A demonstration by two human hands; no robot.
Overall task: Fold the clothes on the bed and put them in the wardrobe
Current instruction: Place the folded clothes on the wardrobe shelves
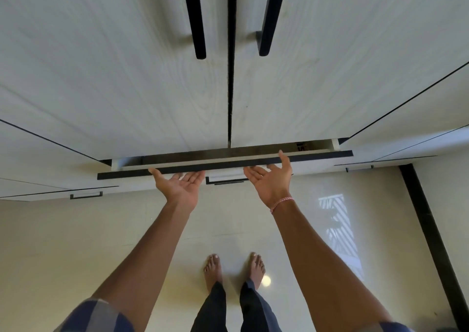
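Observation:
I stand facing a pale wood-grain wardrobe (127,77) whose two tall doors are closed, each with a long black handle. Below the doors a wide drawer (228,165) with a black top edge sticks out a little, leaving a narrow gap behind its front. My left hand (181,185) and my right hand (270,179) are both palm up with straight fingers, their fingertips against the drawer's front near its small black handle (227,181). Neither hand holds anything. No clothes or bed are in view.
More drawers flank the open one, with a black handle at the lower left (86,195) and another on the right (359,169). A black skirting strip (431,230) runs down the right side. My bare feet (234,270) stand on glossy cream floor tiles.

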